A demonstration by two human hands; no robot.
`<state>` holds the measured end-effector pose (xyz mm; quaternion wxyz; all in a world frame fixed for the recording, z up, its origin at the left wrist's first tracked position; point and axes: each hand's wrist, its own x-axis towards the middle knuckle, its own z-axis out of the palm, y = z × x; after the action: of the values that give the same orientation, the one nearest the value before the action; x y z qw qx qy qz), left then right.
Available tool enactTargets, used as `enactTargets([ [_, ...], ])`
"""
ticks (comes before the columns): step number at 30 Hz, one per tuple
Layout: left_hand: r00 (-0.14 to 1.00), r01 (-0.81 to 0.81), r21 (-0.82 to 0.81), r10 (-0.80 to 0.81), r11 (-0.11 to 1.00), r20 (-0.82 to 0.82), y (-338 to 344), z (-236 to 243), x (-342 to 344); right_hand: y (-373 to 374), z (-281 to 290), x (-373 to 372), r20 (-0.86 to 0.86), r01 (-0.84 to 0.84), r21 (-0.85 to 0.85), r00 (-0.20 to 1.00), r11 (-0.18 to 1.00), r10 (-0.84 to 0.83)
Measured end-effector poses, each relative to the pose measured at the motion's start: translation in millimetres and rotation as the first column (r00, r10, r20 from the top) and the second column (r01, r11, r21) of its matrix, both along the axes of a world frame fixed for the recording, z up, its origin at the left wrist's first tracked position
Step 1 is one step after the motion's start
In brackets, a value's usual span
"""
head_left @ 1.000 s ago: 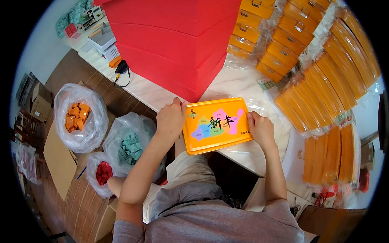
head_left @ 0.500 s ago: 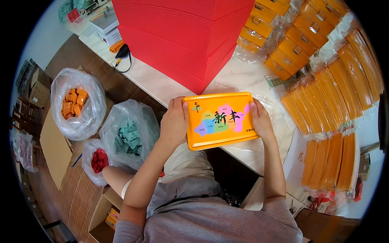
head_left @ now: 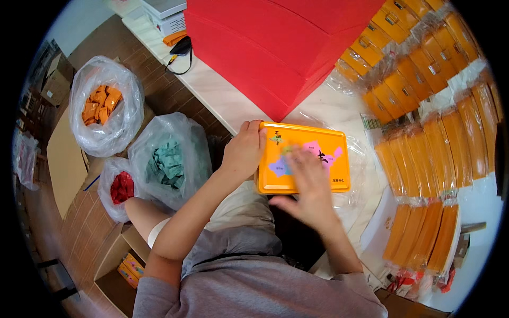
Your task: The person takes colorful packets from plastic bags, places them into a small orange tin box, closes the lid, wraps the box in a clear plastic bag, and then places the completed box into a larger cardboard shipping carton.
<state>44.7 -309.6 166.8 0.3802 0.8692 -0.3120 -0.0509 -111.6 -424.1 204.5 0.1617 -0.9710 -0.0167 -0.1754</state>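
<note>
One orange box point(head_left: 338, 165): centre frame.
Left hand point(head_left: 245, 153): half-closed, gripping its left edge.
Right hand point(head_left: 312, 193): loosely open, blurred, over it.
Three plastic bags point(head_left: 197, 153): frame left.

The orange box point(head_left: 289, 139) at centre looked like smooth, glossy metal. The red stack point(head_left: 281, 53) at the top looked matt and papery; the desk point(head_left: 217, 98), smooth as marble. Crinkled translucent plastic formed the bags point(head_left: 194, 153) at left. Shiny film wrapped the orange packs point(head_left: 416, 159) at right. The shirt point(head_left: 265, 286) was matt cloth.
</note>
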Motion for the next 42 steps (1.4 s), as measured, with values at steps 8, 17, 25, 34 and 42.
enactTargets([
  [8, 0.999, 0.023, -0.061, -0.025, 0.998, -0.028, -3.4, -9.5, 3.5, 31.4, -21.2, 12.4, -0.007, 0.067, -0.197, 0.998, 0.978, -0.070],
  [17, 0.998, 0.027, -0.107, -0.032, 0.994, -0.045, -6.8, -11.9, 3.2, 32.3, -33.4, 10.7, 0.039, 0.058, -0.250, 0.998, 0.967, -0.050],
  [25, 0.961, -0.067, -0.268, -0.010, 0.961, -0.277, -33.0, -28.0, 14.0, -5.1, -5.3, 14.9, 0.024, -0.033, 0.162, 0.999, 0.986, 0.029],
  [34, 0.554, -0.159, -0.529, -0.368, 0.834, -0.747, 5.7, -44.3, 7.1, -134.1, -35.4, -48.7, -0.186, 0.579, 0.644, 0.753, 0.501, -0.631],
  [42, 0.486, -0.496, -0.643, -0.426, 0.584, -0.763, -1.7, -29.8, -17.9, -130.7, -28.8, -35.2, -0.412, 0.580, 0.780, 0.758, 0.234, -0.506],
])
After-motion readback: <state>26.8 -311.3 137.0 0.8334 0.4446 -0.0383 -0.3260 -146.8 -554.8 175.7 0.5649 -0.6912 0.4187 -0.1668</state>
